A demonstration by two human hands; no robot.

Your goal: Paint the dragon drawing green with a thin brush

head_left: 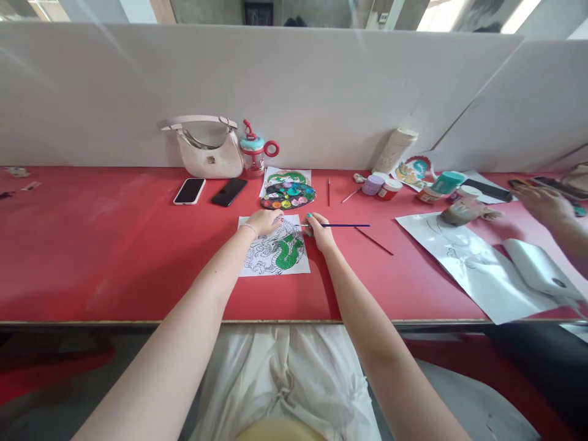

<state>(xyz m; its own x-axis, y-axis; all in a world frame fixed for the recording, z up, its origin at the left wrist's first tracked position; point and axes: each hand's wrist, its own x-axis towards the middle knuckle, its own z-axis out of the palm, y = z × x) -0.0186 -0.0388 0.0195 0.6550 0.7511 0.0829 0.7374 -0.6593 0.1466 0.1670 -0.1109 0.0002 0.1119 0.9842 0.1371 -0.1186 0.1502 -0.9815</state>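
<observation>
My right hand (318,231) grips a thin paintbrush (349,225) with a dark blue handle; the brush lies nearly level, its tip pointing left over the paper's right edge. On the upper part of a white line drawing (257,257) rests my left hand (266,222), fingers stretched out and no tool visible in them. A curved, scaly body in the drawing is painted green. Just behind the sheet is a paint palette (277,204) with several colours, lying partly over a second picture (307,175) that also has green paint.
Loose brushes (374,241) lie to the right. Behind are two phones (189,191), a white handbag (209,156) and a drinking cup (252,156). Paint jars (372,185) stand at right, near a large sheet (478,275), a white case (542,266) and another person's hand (544,202).
</observation>
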